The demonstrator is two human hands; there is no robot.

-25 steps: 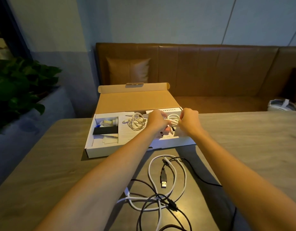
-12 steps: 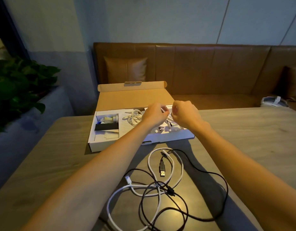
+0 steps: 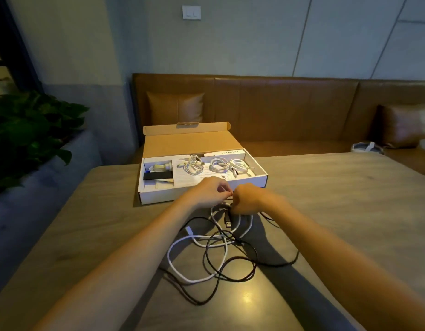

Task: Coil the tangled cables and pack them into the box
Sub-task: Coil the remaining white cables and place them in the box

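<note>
An open white box [image 3: 201, 195] with a brown lid stands at the table's far side. Three coiled white cables lie in it: one [image 3: 193, 165] in the middle, another [image 3: 219, 165] beside it, and a third [image 3: 240, 165] at the right. In front of the box a long white cable [image 3: 180, 244] and a black cable [image 3: 230, 259] lie tangled, with a black USB plug [image 3: 228, 222] at the far end. My left hand [image 3: 209, 192] hovers there, fingertips pinched, nothing seen in them. My right hand [image 3: 248, 199] is fisted over the black cable just above the plug.
The box's left compartment holds a black block [image 3: 157, 176] and small white parts. A brown sofa [image 3: 278, 111] runs behind the table, and a leafy plant [image 3: 27, 132] stands at the left. A white object [image 3: 368, 147] sits on the sofa seat at the right.
Both hands have come back out of the box and down to the far end of the tangle on the table. A coiled white cable now lies at the box's right.
</note>
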